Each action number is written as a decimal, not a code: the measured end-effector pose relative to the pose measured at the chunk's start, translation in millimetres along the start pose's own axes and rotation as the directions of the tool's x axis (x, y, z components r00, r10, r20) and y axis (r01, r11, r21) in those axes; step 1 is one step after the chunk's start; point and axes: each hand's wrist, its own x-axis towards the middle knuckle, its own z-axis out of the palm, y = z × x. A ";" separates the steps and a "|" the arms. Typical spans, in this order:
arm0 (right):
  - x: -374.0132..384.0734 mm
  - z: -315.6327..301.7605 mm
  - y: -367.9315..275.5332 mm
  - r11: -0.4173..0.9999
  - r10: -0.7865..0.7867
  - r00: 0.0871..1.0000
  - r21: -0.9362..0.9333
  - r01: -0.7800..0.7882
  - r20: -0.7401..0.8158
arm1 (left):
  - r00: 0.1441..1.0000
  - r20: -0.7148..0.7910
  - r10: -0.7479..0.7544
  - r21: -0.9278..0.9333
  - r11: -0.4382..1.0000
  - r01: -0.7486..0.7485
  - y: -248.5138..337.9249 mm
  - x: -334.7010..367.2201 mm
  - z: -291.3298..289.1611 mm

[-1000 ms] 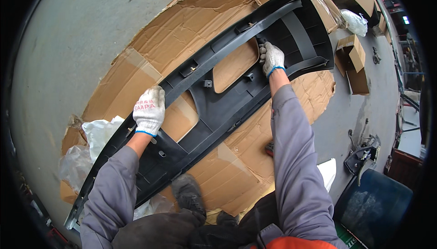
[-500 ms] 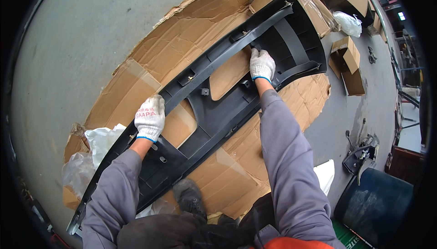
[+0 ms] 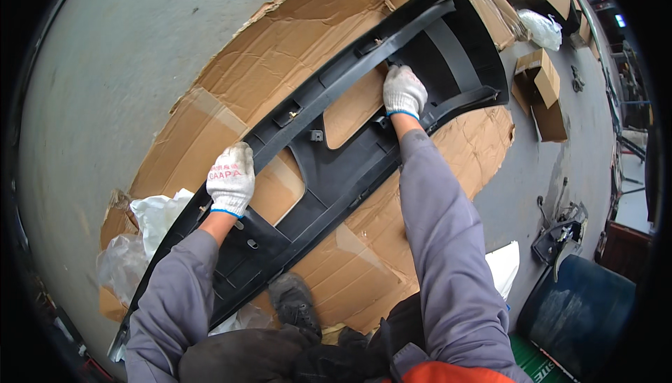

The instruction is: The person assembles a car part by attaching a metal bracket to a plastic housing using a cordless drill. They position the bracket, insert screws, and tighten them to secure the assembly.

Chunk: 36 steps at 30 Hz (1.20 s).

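A long black plastic bumper panel point(image 3: 343, 172), its ribbed inner side facing up, lies slantwise over flattened cardboard point(image 3: 280, 54). Two large openings in it show the cardboard beneath. My left hand point(image 3: 232, 179), in a white knitted glove with a blue cuff edge, is closed around the bar beside the lower-left opening; its fingertips are hidden behind that bar. Farther right, my right hand point(image 3: 404, 91), gloved alike, grips the panel at the far end of the other opening. Its fingers are curled and partly hidden.
White and clear plastic wrapping point(image 3: 159, 218) lies under the panel's near left end. An open cardboard box point(image 3: 542, 96) and a white bag point(image 3: 541, 30) stand on the grey floor at right. Nearer are a black metal assembly point(image 3: 558, 236) and a dark blue barrel point(image 3: 577, 306). My shoe point(image 3: 294, 302) touches the cardboard.
The panel's far right end has shifted slightly up and to the right in the view, with my right hand moving slightly up. My left hand keeps its hold almost unmoved.
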 end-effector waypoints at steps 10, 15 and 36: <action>-2.2 -65.0 15.4 0.953 -0.293 0.951 -0.051 0.299 0.096 | 0.997 0.055 -0.058 -0.005 0.998 0.058 -2.6 2.8 -1.2; -135.1 -113.8 124.1 0.799 -0.505 0.833 0.242 0.550 -0.226 | 0.983 0.180 -0.045 0.221 0.975 0.005 -9.6 14.4 17.5; -628.0 -197.4 543.6 -0.091 0.995 -0.088 0.083 -0.992 0.041 | 0.981 0.186 -0.062 0.091 0.995 0.045 -106.0 58.1 40.3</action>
